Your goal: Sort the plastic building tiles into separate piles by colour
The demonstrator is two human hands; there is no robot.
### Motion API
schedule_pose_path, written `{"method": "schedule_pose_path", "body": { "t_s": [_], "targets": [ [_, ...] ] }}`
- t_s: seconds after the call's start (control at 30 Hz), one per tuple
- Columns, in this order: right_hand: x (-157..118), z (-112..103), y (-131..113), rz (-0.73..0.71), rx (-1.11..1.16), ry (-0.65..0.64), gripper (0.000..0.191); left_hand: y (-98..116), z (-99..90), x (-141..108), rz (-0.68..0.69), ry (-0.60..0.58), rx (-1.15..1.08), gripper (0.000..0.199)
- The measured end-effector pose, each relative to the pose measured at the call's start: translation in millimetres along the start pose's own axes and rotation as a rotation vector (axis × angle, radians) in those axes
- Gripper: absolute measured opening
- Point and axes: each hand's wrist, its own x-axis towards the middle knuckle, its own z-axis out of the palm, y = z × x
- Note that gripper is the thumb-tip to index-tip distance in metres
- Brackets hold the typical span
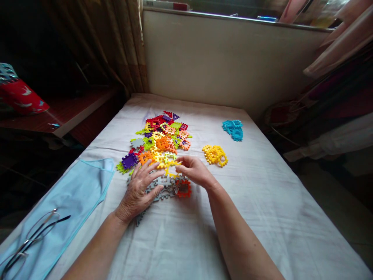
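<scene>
My left hand [142, 188] rests with fingers spread over the near side of a heap of plastic interlocking tiles [163, 144] in many colours. Grey tiles [166, 192] lie under and beside it, along with an orange-red tile [184, 188]. At the heap's right edge, my right hand [194, 170] pinches a yellow interlocking tile [171, 169] by its side. To the right of that hand sits a small pile of yellow tiles [215, 155]. Farther back on the right is a pile of blue tiles [233, 129].
A white sheet [262, 202] covers the table. Eyeglasses [32, 239] lie on a light blue cloth [87, 186] at the left. A red container [21, 95] stands on a wooden side surface [72, 105]. Behind are a pale panel [227, 58] and a brown curtain [116, 42].
</scene>
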Motion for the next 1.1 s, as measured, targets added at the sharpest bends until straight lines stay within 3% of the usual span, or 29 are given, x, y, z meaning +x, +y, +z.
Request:
{"method": "schedule_pose_path", "body": {
  "t_s": [0.2, 0.27, 0.47, 0.6, 0.7, 0.83, 0.93, 1.1],
  "targets": [
    [1, -79, 34, 0.073, 0.041, 0.612, 0.046, -5, 3.0, -1, -0.099, -0.021, -0.02, 0.041],
    [-2, -96, 46, 0.117, 0.059, 0.757, 0.052, -6, 4.2, 0, -0.11, -0.017, -0.014, 0.04],
    [-8, -110, 65, 0.251, 0.006, 0.904, 0.053, -11, 7.3, 0, -0.14, 0.039, 0.028, 0.032],
    [-9, -111, 63, 0.257, -0.168, 0.964, 0.052, -13, 7.1, -1, -0.162, 0.042, 0.071, 0.029],
    [-8, -107, 57, 0.205, -0.256, 0.954, 0.052, -17, 5.2, -2, -0.24, 0.101, 0.166, 0.032],
    [-3, -87, 42, 0.073, -0.317, 0.813, 0.044, -30, 3.8, -4, -0.377, 0.088, 0.234, 0.042],
    [1, -62, 29, -0.07, -0.386, 0.669, 0.034, -36, 5.7, -5, -0.407, 0.022, 0.239, 0.05],
    [5, -13, 13, -0.263, -0.473, 0.399, 0.028, -35, 7.4, -4, -0.343, -0.04, 0.206, 0.048]
  ]
}}
